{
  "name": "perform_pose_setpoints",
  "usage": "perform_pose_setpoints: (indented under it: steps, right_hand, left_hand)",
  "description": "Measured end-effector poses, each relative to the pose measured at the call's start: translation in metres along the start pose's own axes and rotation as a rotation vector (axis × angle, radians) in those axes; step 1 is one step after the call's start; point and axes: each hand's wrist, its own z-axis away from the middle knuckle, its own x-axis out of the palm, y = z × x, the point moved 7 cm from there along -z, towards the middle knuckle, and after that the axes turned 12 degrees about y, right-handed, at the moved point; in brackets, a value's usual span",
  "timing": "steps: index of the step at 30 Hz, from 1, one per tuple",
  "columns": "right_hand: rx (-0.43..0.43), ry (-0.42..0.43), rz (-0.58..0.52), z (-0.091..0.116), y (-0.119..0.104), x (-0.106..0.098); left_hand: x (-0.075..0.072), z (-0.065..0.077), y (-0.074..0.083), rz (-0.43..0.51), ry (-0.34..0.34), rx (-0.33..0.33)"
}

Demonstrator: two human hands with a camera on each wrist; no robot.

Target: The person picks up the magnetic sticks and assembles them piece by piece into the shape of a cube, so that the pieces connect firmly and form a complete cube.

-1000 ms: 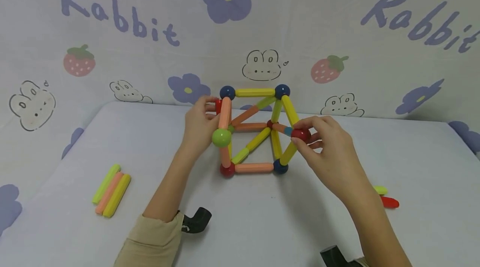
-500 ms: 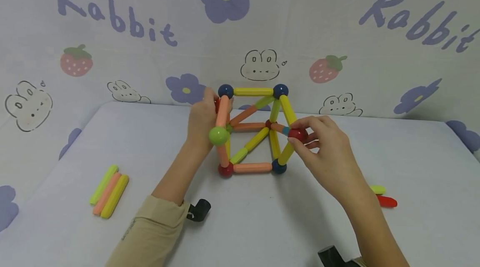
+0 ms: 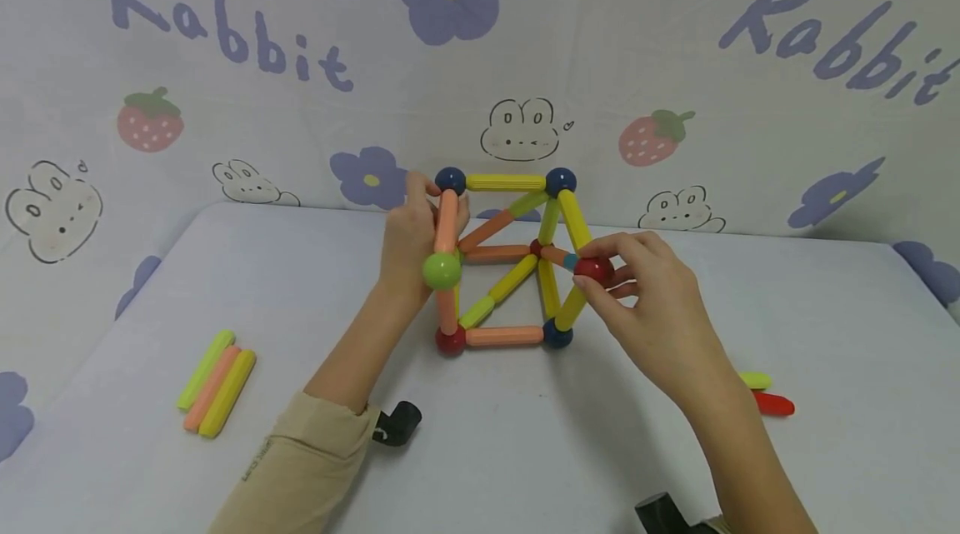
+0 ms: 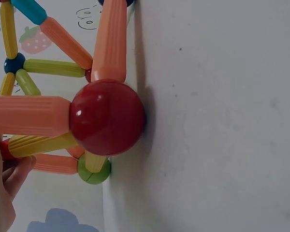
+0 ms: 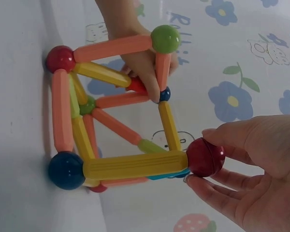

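A frame of building sticks and balls (image 3: 507, 336) stands on the table in front of me. My right hand (image 3: 652, 301) pinches the red ball (image 3: 596, 269) at its right corner between thumb and fingers. Behind the left side, my left hand (image 3: 408, 247) holds the red end of a yellow-and-red stick (image 5: 104, 74). That stick slants from the lower red ball (image 5: 60, 59) up to near the upper-left blue ball (image 5: 164, 94); whether its end touches the blue ball cannot be told. A green ball (image 3: 442, 270) at the left corner partly covers the left hand in the head view.
Green, orange and yellow sticks (image 3: 217, 384) lie side by side on the left of the table. A red stick (image 3: 775, 404) and a green stick (image 3: 756, 380) lie at the right, partly behind the right forearm. A printed cloth (image 3: 300, 142) hangs behind the table.
My left hand has moved slightly right and its fingers have risen to the upper-left blue ball; the stick's red end is now hidden in the head view. The right hand keeps its grip on the red ball.
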Motion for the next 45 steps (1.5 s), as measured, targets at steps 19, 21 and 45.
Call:
perform_pose_setpoints:
  steps: [19,21,45]
  right_hand:
    - [0.079,-0.126,-0.156,-0.008,0.024,0.004]
    - [0.093,-0.154,-0.184,-0.009,0.028,0.005]
    - [0.226,-0.281,-0.431,-0.01,0.054,0.014]
  left_hand:
    - [-0.138,0.065,-0.047,-0.164,-0.149,-0.28]
    - [-0.161,0.069,-0.06,-0.223,-0.126,-0.288]
    - [-0.218,0.092,-0.129,-0.441,-0.484,-0.719]
